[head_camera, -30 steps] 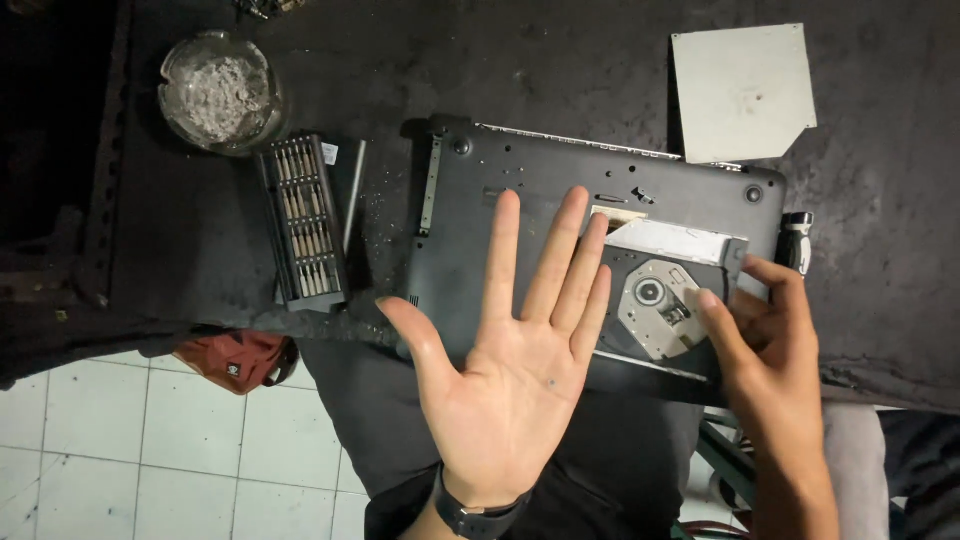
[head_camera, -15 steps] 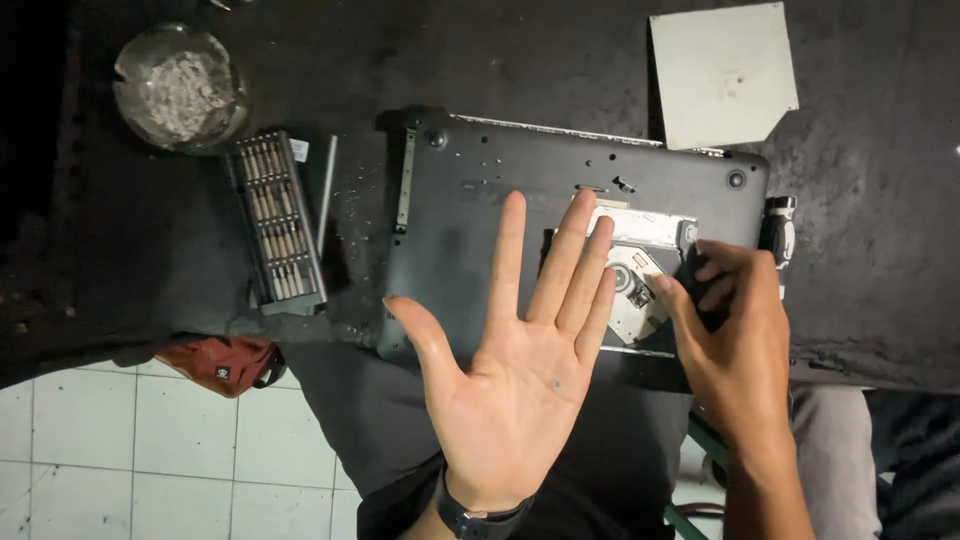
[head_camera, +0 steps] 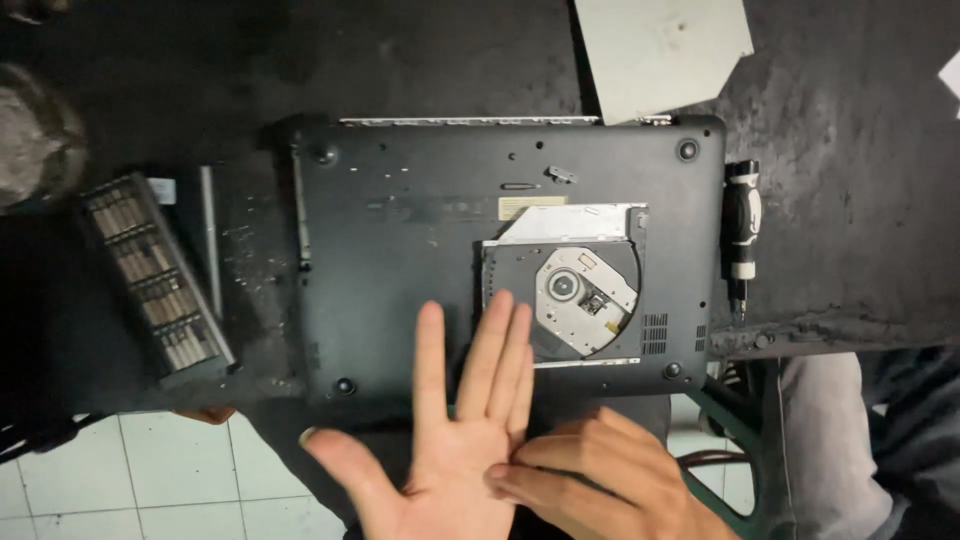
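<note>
A dark grey laptop [head_camera: 420, 230] lies upside down on the black table [head_camera: 850, 120], its base facing up. An optical disc drive [head_camera: 575, 285] sits in its bay on the right side of the base, mechanism exposed. My left hand [head_camera: 450, 440] is held flat and palm up over the laptop's near edge, fingers spread, holding nothing. My right hand [head_camera: 600, 480] is beside it at the bottom, fingers touching the left palm's edge, and holds nothing that I can see.
A black screwdriver [head_camera: 741, 235] lies right of the laptop. A case of screwdriver bits [head_camera: 155, 280] lies to the left, a round glass dish [head_camera: 30, 140] beyond it. A grey sheet [head_camera: 660, 45] lies at the top. White floor tiles [head_camera: 130, 480] show below the table.
My right hand left the disc drive and pulled back to my left palm. The left hand dropped lower. The view moved closer, and the drive now sits uncovered in its bay.
</note>
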